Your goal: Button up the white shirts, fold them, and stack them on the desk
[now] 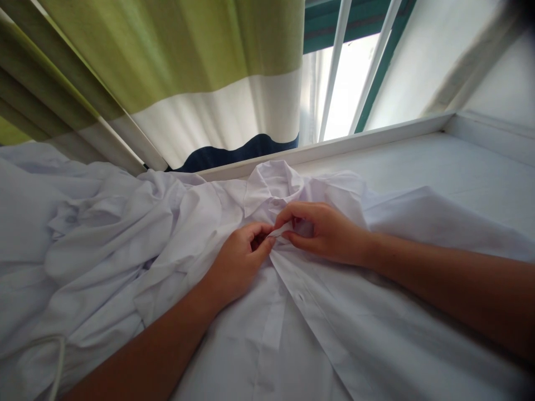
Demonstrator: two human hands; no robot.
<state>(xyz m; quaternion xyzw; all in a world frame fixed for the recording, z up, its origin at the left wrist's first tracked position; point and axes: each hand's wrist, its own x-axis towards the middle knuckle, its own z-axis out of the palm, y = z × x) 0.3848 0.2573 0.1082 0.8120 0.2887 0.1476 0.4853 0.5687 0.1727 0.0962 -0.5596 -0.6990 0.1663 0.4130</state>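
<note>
Fingers [264, 248] of left hand [237, 257] and right hand [328, 231] are pinching the front edge [282, 229] below the collar [256, 192], seemingly to keep it raised from the white shirt [355, 317] lying spread beneath them.

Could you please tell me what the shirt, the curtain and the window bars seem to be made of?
The shirt: matt cloth, perhaps cotton or a blend, as its soft creases suggest. The curtain: smooth fabric, fibre unclear, hanging in folds. The window bars: probably painted metal, possibly plastic, being white, slim and straight.
</note>
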